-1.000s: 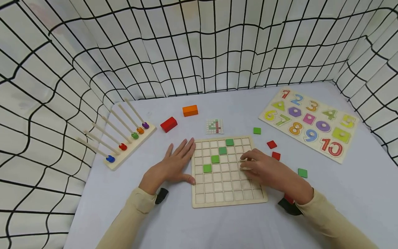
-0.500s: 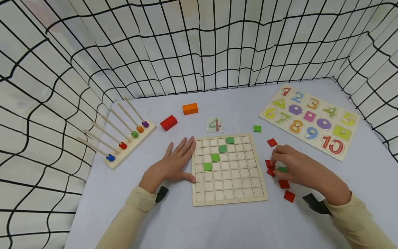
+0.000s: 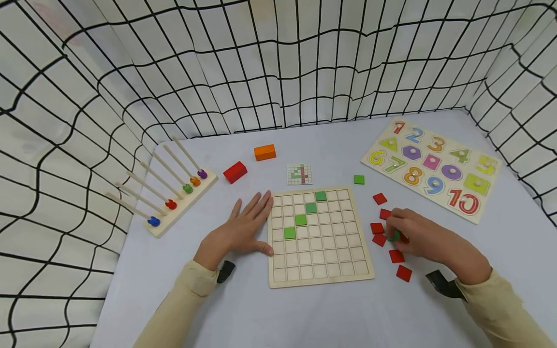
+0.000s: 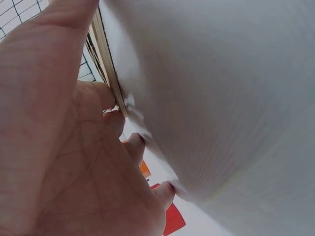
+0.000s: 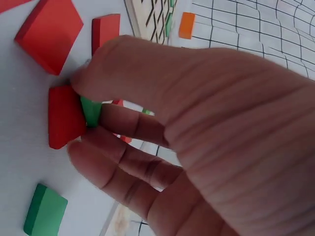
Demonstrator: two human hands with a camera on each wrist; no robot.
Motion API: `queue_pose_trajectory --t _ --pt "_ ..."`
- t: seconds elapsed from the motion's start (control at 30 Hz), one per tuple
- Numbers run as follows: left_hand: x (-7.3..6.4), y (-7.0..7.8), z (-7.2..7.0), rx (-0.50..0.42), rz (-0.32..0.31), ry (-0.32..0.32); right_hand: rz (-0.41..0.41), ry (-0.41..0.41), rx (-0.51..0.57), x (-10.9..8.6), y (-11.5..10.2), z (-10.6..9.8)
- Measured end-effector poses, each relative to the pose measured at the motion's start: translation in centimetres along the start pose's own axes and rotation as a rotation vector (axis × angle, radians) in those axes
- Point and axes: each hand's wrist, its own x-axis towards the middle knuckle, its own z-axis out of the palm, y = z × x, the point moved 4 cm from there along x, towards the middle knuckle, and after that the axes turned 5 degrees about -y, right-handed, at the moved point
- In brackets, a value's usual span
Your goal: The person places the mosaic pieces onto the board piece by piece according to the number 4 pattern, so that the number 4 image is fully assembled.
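In the head view a wooden grid board lies mid-table, with several green tiles in a diagonal row in its cells. My left hand rests spread at the board's left edge, its thumb and fingertips touching the frame. To the right of the board, my right hand pinches a green tile between thumb and fingers. A red tile sits right against that green one in the right wrist view. Several red tiles lie scattered around this hand.
A small pattern card is behind the board. Red and orange blocks are at back left, near a peg stand with colored beads. A number puzzle occupies the back right. Black netting encloses the table.
My right hand has moved from over the board's right side to the loose tiles and taken hold of a green one. The left hand stays at the board's edge.
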Motion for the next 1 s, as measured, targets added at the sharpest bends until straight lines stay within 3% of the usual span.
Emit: queue_pose_trajectory --t 0.2,0.47,0.77,1.0 --pt "-0.2 0.1 -0.1 0.002 -0.004 0.001 -0.066 0.054 -0.001 0.1 -0.7 -0.9" --pt "-0.1 0.0 0.0 0.001 -0.018 -0.004 -0.282 0.153 -0.022 1.5 -3.5 -1.0" --pt "0.0 0.1 -0.1 0.013 -0.017 -0.006 -0.422 0.261 -0.051 2.3 -4.8 -0.5" --pt "0.0 0.2 -0.1 0.016 -0.023 -0.008 -0.491 0.266 -0.024 3.1 -5.8 -0.1"
